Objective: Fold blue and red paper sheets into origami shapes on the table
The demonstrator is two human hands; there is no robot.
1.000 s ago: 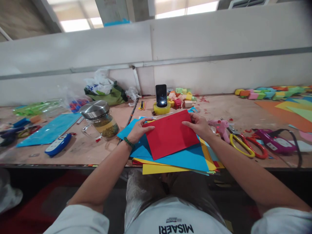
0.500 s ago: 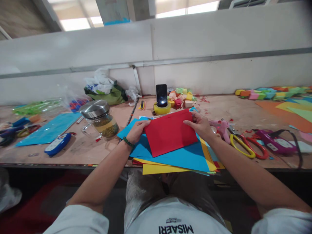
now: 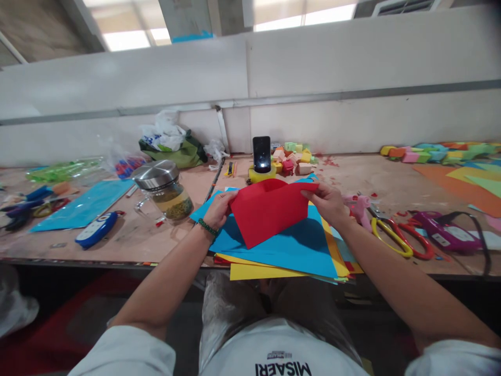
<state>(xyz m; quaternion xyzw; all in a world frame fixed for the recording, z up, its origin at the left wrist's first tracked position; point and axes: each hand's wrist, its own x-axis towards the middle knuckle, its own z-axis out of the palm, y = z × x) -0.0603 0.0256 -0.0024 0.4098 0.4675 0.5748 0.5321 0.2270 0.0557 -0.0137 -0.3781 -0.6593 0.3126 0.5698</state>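
Observation:
A folded sheet of red paper [image 3: 272, 214] is held up between my two hands, tilted, its upper edge bowed apart so a gap shows between the layers. My left hand [image 3: 219, 209] pinches its upper left corner. At the upper right corner my right hand [image 3: 330, 201] grips it between thumb and fingers. Below the red paper lies a large blue sheet [image 3: 285, 257], on top of a stack with yellow paper [image 3: 262, 272] sticking out at the front edge.
Left of the stack stands a glass mug [image 3: 170, 198] with a metal lid. Scissors [image 3: 391, 235], a pink glue gun [image 3: 362, 209] and a purple device [image 3: 446, 232] lie to the right. Behind are a phone [image 3: 261, 154] on a yellow stand and small paper boxes [image 3: 287, 166].
The red paper has gone from lying flat-folded to bowing open along its top edge. My right hand has shifted slightly right, still holding its corner.

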